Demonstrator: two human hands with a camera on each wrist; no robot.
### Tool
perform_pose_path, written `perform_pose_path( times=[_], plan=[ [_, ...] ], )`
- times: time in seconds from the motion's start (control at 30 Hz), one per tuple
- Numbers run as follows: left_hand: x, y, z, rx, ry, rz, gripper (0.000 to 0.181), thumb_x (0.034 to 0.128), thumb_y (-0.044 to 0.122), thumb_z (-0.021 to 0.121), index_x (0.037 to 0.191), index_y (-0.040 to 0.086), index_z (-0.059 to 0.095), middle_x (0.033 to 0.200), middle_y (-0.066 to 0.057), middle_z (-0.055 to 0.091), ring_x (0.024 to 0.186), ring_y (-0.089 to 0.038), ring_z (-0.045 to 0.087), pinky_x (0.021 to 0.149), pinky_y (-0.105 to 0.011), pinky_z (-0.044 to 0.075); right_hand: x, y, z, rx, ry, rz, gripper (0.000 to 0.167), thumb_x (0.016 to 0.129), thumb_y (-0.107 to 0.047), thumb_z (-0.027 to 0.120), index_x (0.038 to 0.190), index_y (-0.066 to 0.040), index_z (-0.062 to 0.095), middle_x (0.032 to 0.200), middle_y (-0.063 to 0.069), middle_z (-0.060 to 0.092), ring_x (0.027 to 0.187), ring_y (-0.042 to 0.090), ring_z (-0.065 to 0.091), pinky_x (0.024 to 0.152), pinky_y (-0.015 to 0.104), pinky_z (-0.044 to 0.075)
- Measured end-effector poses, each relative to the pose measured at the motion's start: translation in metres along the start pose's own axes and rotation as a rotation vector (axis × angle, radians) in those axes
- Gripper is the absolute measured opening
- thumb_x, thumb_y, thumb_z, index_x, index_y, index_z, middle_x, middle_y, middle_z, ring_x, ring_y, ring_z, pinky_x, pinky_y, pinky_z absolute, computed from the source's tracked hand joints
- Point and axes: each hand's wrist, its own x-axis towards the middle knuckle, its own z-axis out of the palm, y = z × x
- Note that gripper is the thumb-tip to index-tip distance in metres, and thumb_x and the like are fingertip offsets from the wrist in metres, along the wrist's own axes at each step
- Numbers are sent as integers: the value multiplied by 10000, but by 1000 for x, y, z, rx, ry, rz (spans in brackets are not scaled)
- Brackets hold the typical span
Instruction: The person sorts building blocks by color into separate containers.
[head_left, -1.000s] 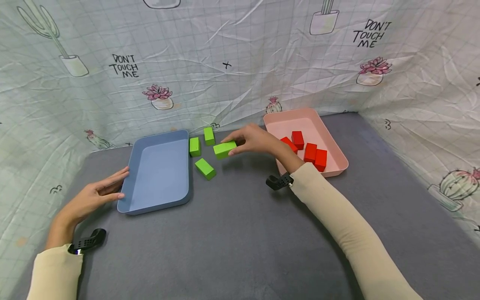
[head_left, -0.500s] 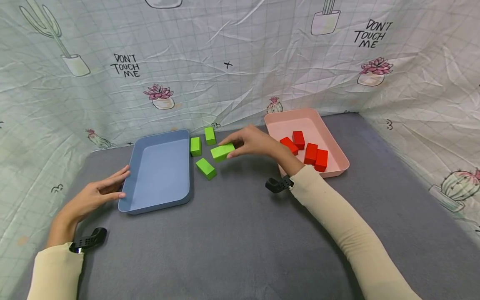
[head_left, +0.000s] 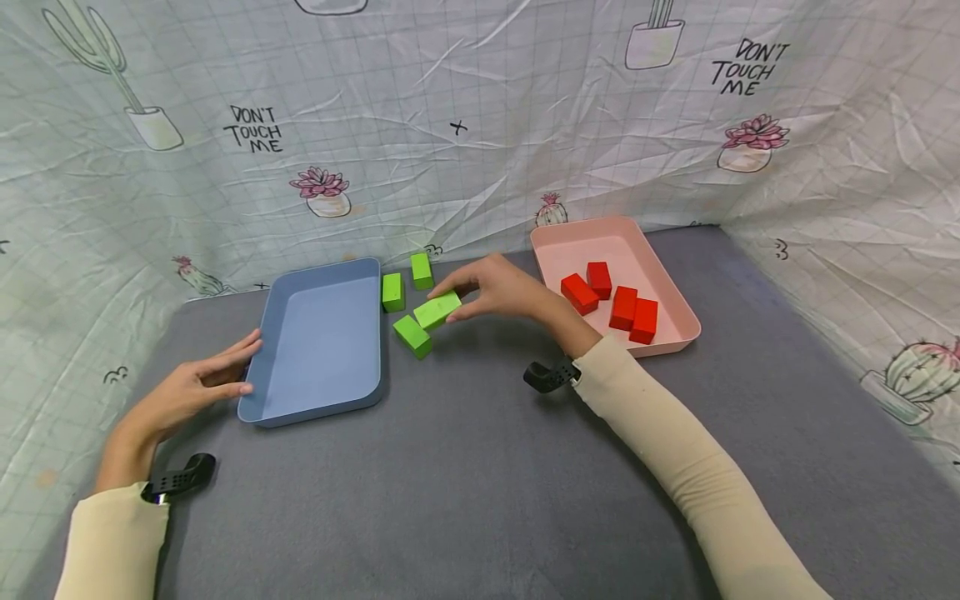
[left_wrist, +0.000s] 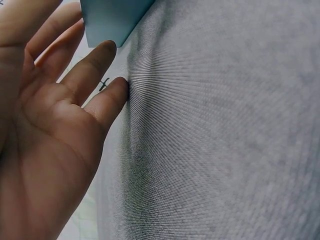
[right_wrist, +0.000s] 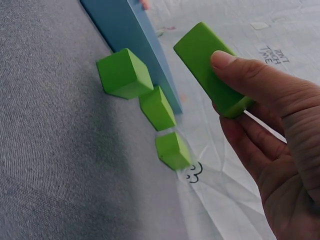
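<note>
Between thumb and fingers, my right hand [head_left: 501, 287] pinches a green block [head_left: 437, 310], held above the table in the right wrist view. Three more green blocks lie close by: one [head_left: 412, 336] in front, one [head_left: 393, 292] beside the blue tray's right wall, one [head_left: 422, 271] at the back. My left hand [head_left: 197, 385] rests at the left rim of the blue tray [head_left: 315, 408], its fingers fairly straight. In the left wrist view a corner of the tray [left_wrist: 112, 22] shows just beyond the fingertips. Nothing lies in the blue tray.
At the back right stands a pink tray [head_left: 671, 308] with several red blocks [head_left: 622, 307] in it. Behind the grey table [head_left: 450, 500] hangs a printed cloth [head_left: 420, 108], which also covers the sides.
My right hand has moved slightly left with the green block, which has turned a little and come nearer the other green blocks. The left hand stays at the blue tray.
</note>
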Motion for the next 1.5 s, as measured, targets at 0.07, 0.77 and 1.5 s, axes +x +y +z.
perform_pose_path(
  times=[0.07,0.77,1.5],
  plan=[
    [-2,0,-1,0,2,-2,661,967,80,694,1564,128,417,1677,38,244,1344,207,299,959,-15,354,2,-1,3,-9,-1,-1,402,833,-180,864,1220,-142,761,1142,-41,750,978,72,672,901,246,543],
    [-18,-4,-5,17,20,-62,672,972,125,699,1575,169,404,1680,53,230,1317,226,292,937,-13,335,28,-18,27,8,-39,-62,391,815,-222,880,1190,-183,775,1112,-79,755,995,20,683,885,220,541],
    [-2,0,-2,3,-2,-53,693,952,183,736,1568,208,420,1666,73,264,1375,180,275,974,-10,302,31,-21,34,25,-44,-31,410,804,-203,885,1196,-165,773,1119,-51,755,996,50,693,906,309,562]
  ],
)
